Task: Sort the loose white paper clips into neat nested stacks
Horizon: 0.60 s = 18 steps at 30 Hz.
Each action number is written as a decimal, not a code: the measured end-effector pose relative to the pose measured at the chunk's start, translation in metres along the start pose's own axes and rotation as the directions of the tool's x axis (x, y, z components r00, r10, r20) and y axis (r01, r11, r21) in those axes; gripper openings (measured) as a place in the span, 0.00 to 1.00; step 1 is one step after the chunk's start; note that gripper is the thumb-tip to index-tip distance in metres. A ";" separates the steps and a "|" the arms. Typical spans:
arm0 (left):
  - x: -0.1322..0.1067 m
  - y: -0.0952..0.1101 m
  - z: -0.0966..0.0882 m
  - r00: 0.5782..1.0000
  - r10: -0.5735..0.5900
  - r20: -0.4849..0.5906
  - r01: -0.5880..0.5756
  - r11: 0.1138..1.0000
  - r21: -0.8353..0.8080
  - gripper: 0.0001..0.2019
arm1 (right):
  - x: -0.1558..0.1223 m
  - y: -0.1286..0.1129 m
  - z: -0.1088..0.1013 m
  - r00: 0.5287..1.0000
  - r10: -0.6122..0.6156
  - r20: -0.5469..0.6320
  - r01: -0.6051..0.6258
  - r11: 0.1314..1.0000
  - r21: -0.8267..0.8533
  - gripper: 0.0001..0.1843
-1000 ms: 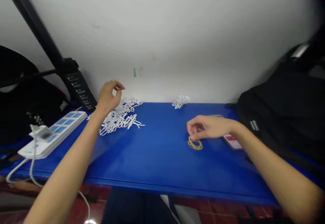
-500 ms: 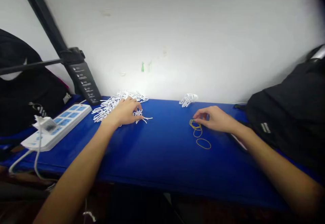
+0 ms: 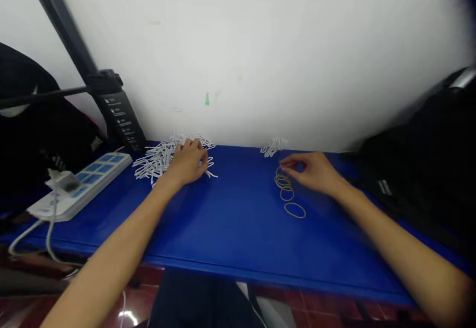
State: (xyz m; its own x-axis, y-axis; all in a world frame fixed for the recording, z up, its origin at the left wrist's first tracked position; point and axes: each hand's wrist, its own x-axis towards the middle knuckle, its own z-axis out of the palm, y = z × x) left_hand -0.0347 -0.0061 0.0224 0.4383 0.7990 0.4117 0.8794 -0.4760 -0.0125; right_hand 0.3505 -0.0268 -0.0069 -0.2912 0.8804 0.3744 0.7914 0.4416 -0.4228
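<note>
Yellow rubber bands (image 3: 283, 184) lie in a trailing line on the blue surface (image 3: 230, 219), spread out from the bundle of a second ago. The right hand (image 3: 314, 171) has its fingertips at the farthest one; whether they grip it, I cannot tell. The left hand (image 3: 188, 163) covers part of the white pile (image 3: 158, 159), its fingers' hold hidden.

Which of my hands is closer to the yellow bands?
Right. Your right hand has its fingertips at the far end of the yellow bands; your left hand is well to their left, at the pile of white pieces.
</note>
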 end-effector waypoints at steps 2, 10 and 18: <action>0.004 0.002 -0.002 0.998 -0.027 -0.064 0.019 0.992 -0.126 0.10 | 0.000 -0.001 0.000 1.000 -0.025 -0.011 0.025 1.000 0.016 0.13; 0.012 0.014 -0.001 0.982 -0.187 0.004 0.118 0.603 -0.789 0.14 | 0.000 -0.004 0.006 0.997 -0.071 0.034 0.071 0.997 -0.002 0.13; 0.011 0.028 0.001 0.977 -0.157 0.143 0.184 0.288 -0.940 0.20 | -0.004 -0.018 0.013 0.977 -0.183 0.113 0.186 0.983 -0.011 0.14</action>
State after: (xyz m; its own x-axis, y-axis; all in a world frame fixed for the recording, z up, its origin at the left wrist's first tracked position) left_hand -0.0047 -0.0099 0.0255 0.3170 0.9081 0.2737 0.1589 -0.3353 0.9286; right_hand 0.3306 -0.0360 -0.0113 -0.4900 0.7983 0.3501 0.7292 0.5954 -0.3372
